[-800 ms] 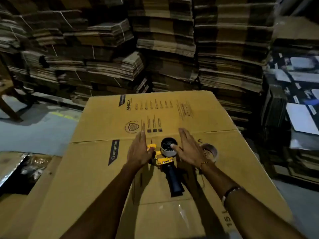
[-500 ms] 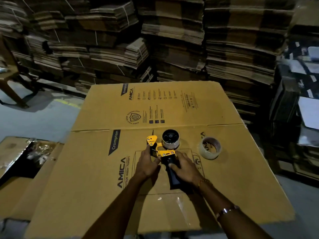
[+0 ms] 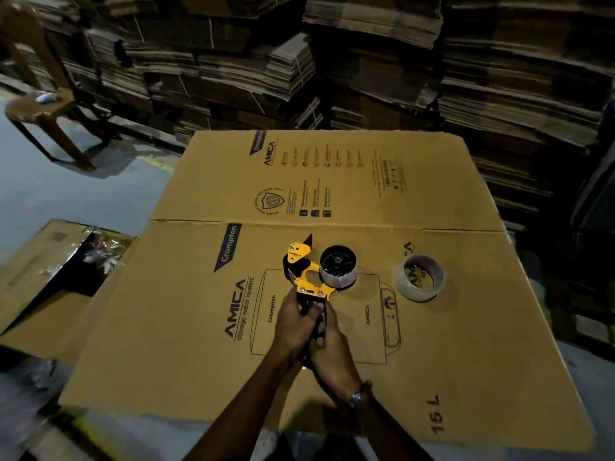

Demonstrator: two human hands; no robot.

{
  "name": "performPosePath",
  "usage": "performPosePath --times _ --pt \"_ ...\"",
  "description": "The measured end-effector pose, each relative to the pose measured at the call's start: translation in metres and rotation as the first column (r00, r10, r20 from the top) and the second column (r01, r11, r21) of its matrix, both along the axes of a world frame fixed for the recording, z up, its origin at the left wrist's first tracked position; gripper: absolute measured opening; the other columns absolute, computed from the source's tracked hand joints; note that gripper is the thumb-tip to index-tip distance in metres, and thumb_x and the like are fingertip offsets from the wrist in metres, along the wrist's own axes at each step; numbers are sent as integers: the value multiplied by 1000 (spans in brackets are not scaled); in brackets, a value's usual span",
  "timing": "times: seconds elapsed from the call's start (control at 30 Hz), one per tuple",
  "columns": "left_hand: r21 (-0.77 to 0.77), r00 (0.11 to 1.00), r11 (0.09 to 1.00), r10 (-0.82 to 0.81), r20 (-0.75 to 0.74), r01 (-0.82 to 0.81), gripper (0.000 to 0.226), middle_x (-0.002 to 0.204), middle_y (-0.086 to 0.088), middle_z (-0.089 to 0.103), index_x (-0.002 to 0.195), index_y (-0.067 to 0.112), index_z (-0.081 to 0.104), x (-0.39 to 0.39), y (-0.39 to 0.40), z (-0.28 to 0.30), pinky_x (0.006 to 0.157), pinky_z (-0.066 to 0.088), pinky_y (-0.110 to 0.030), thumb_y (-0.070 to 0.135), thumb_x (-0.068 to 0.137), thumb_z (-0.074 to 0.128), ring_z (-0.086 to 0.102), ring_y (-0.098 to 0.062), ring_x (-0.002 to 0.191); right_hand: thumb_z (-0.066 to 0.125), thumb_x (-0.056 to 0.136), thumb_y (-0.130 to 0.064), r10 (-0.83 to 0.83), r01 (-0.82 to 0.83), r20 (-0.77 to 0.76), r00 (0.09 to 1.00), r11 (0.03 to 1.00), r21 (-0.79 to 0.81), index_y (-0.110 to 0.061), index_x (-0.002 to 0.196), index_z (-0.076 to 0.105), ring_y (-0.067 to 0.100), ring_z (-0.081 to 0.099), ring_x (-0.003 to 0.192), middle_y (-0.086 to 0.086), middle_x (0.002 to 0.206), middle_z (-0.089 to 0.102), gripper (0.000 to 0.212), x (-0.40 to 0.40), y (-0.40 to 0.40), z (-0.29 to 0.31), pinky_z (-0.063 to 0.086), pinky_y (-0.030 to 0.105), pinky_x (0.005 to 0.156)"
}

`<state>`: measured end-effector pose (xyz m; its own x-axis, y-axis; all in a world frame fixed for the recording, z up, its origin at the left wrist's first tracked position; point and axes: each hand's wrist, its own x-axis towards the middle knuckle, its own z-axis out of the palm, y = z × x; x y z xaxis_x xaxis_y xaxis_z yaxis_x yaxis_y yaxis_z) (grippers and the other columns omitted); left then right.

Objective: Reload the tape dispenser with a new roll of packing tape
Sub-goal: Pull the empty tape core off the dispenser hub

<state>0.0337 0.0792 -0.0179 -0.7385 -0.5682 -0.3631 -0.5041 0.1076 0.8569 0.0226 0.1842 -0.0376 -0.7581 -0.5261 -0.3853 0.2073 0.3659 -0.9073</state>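
A yellow and black tape dispenser [image 3: 307,272] lies on a flattened cardboard box [image 3: 186,327]. Its black hub [image 3: 337,261] carries a nearly spent roll of tape. My left hand [image 3: 294,322] grips the dark handle just below the yellow frame. My right hand [image 3: 331,354] wraps round the lower part of the same handle, which is mostly hidden by both hands. A clear roll of packing tape [image 3: 420,277] lies flat on the cardboard to the right of the dispenser, apart from it.
Tall stacks of flattened cartons [image 3: 366,61] stand behind the cardboard. A brown chair [image 3: 43,104] is at the far left. An open carton [image 3: 66,267] with plastic wrapping lies at the left on the grey floor.
Both hands have drawn back from the dispenser's head to its handle and closed round it. The camera has tilted down and moved closer.
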Motion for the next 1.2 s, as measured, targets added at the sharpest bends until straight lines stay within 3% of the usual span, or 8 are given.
performPosePath --times 0.23,0.37,0.47,0.57,0.67,0.87,0.97,1.2 --pt "-139 982 984 -86 167 110 30 112 -5 69 118 20 56 5 -33 -3 90 54 -47 26 91 66 66 -25 102 53 101 -12 58 -59 99 993 998 5 -56 148 21 22 73 87 -10 101 67 73 14 -13 -6 62 41 80" --pt "-174 946 954 -197 258 246 41 122 -12 68 134 17 50 8 -59 -4 94 52 -43 20 95 63 64 -32 110 54 101 -19 102 -102 22 995 995 6 -38 133 53 17 71 80 -4 94 70 37 4 -4 -8 58 42 81" --pt "-79 927 944 -295 230 320 46 132 -13 62 141 17 46 18 -81 0 94 48 -36 10 97 58 58 -30 119 55 100 -18 10 -10 -5 1000 999 48 -31 118 66 24 70 81 4 90 70 24 -6 10 -6 59 50 83" --pt "41 882 904 -425 201 426 47 115 -4 65 142 20 45 36 -104 9 76 47 -22 8 98 56 61 -17 100 56 100 -16 -108 121 -109 988 986 118 -24 99 69 26 68 81 2 83 71 16 -13 25 -2 57 50 81" --pt "71 840 864 -501 208 498 50 102 7 62 142 21 44 49 -119 7 86 48 -30 9 96 60 59 -21 104 55 100 -10 -191 228 -235 953 963 141 -22 99 65 23 66 92 -3 93 68 15 -16 36 3 54 33 74" --pt "97 776 796 -605 180 598 57 121 -3 63 147 25 40 63 -114 1 99 47 -32 8 96 59 55 -22 119 64 94 -3 34 -22 -108 994 993 116 -24 153 34 8 41 135 -9 147 40 69 -9 53 15 36 13 98" --pt "30 759 777 -621 195 628 56 126 -6 63 146 27 42 59 -112 -3 106 44 -46 17 95 62 56 -25 120 70 90 -6 203 -187 -85 975 968 166 -27 159 22 7 30 143 -8 157 33 86 -10 57 18 29 25 111" --pt "-250 759 717 -617 206 651 58 134 -9 49 144 19 45 59 -103 -2 104 44 -46 28 91 67 50 -26 123 85 78 -35 210 -184 -136 968 966 184 -41 158 17 7 39 139 -13 157 37 105 -12 61 12 35 29 108"
